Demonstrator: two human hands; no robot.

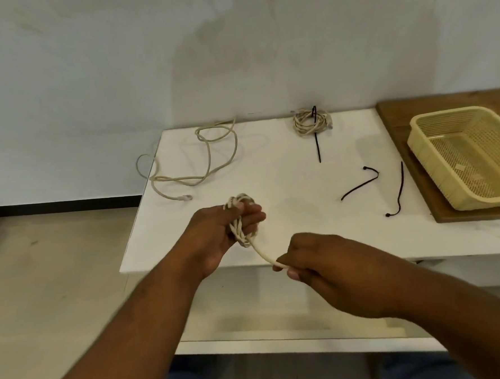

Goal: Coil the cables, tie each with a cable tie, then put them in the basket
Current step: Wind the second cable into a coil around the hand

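Left hand point(216, 235) grips the coil point(242, 219); right hand point(329, 269) pinches its tail near the table's point(286, 187) front edge (keep tension, wrap evenly).

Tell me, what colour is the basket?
Pale yellow; the basket shows best in the head view.

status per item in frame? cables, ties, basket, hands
cable in hand: wound around left hand's fingers, tail running to right hand
left hand: shut on coil
right hand: pinching cable tail
loose cable: uncoiled, sprawled on table, one loop over the edge
coiled cable: coiled, black tie through it
two spare ties: loose on table
basket: empty, on wooden board
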